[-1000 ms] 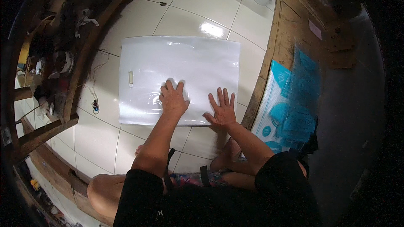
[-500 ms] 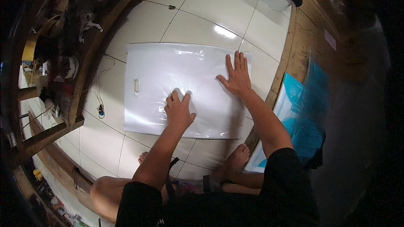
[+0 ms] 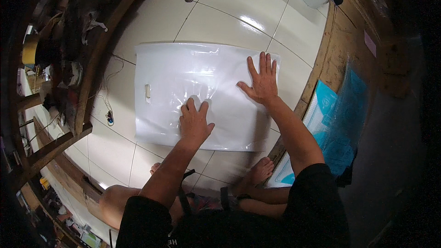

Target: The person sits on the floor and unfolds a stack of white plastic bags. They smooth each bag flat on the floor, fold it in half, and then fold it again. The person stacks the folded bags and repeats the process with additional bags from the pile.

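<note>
Glossy floor tiles (image 3: pixel 225 0) support, at frame centre, a white plastic bag (image 3: pixel 225 94), long axis left to right, beneath the left hand (image 3: pixel 195 124), fingers parted and bent, nearer the handle slot (image 3: pixel 147 93), and the right hand (image 3: pixel 263 85), fingers splayed, at upper right.

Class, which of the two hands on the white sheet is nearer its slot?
The left hand, near the middle of the sheet; the right hand lies spread near the far right corner, farther from the slot.
</note>
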Tool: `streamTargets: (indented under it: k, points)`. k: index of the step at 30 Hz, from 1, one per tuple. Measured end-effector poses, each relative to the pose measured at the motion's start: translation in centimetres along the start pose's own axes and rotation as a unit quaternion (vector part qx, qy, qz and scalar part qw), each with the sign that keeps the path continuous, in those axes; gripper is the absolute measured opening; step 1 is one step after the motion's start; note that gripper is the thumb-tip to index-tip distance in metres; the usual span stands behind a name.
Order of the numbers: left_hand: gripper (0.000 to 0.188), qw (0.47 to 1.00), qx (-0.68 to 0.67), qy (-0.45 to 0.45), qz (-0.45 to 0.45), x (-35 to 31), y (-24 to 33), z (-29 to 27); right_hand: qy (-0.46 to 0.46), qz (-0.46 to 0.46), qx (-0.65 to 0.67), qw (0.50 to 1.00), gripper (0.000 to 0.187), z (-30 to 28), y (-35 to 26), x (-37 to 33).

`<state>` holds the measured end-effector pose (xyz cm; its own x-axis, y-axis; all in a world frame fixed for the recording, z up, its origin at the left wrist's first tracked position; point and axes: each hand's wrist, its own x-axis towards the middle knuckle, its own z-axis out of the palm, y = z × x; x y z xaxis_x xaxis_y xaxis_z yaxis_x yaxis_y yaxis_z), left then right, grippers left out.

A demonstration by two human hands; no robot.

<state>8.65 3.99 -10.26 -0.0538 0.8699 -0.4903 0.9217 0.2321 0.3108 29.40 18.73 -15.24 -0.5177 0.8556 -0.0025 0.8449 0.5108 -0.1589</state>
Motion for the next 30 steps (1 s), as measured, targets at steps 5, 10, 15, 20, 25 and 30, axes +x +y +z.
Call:
streamTargets:
  k: [5,10,15,20,25,30]
  points:
    - [0.066,1.000,-0.003,-0.014,-0.025,-0.2,0.3,-0.7,-0.010,0.003,-0.007,1.000,0.084,-0.1,-0.1,0.1]
    - [0.052,0.989,-0.086,0.096,0.073,2.8,0.8,-0.8,-0.012,0.007,-0.001,1.000,0.083,-0.3,-0.1,0.1]
    - [0.038,0.971,-0.100,0.141,0.162,11.1,8.3,-0.7,-0.025,-0.004,-0.062,0.998,0.082,0.1,0.1,0.3]
    - [0.041,0.975,-0.066,0.199,0.070,13.5,7.9,0.3,-0.006,-0.006,-0.028,1.000,0.081,0.1,0.2,0.0]
    - [0.044,0.969,-0.066,0.238,0.006,14.0,2.0,-1.6,-0.004,0.003,-0.002,1.000,0.082,-0.2,-0.3,-0.1]
    - [0.046,0.961,-0.045,0.258,-0.089,14.8,-6.1,-4.0,-0.008,0.005,-0.005,1.000,0.082,-0.1,-0.2,-0.2]
